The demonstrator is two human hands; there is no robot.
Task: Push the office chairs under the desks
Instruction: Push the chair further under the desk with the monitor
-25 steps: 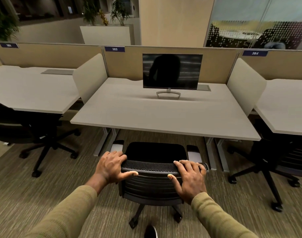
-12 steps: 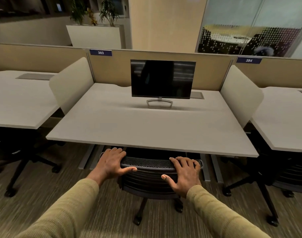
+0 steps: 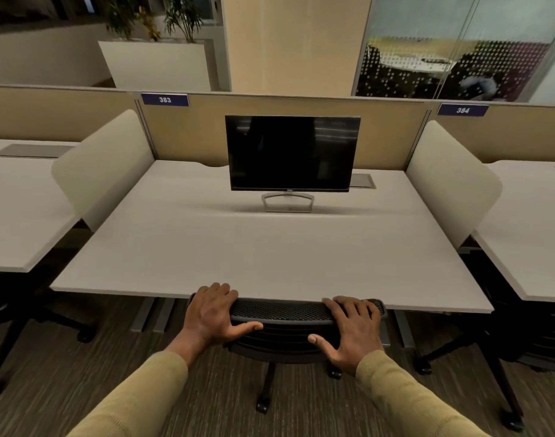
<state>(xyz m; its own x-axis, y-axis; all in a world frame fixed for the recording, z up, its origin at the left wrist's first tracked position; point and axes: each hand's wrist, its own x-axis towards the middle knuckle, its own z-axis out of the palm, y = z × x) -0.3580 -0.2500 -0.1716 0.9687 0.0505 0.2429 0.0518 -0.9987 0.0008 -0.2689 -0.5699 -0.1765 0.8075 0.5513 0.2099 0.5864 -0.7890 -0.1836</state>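
A black mesh office chair (image 3: 282, 313) stands at the front edge of the pale desk (image 3: 270, 253) marked 383. Its seat is hidden under the desktop; only the backrest top, part of the back and some castors show. My left hand (image 3: 213, 313) grips the left end of the backrest's top rail, thumb along the back. My right hand (image 3: 352, 326) grips the right end in the same way. The backrest top lies right against the desk's front edge.
A dark monitor (image 3: 292, 152) stands at the back of the desk. Curved side screens (image 3: 106, 165) (image 3: 449, 181) divide it from the neighbouring desks. Another black chair (image 3: 528, 339) sits under the right desk, and a chair base (image 3: 5, 316) shows under the left one.
The chair has rolled forward with both hands on its backrest. Its seat, visible a second ago, is now under the desktop. I have moved closer to the desk.
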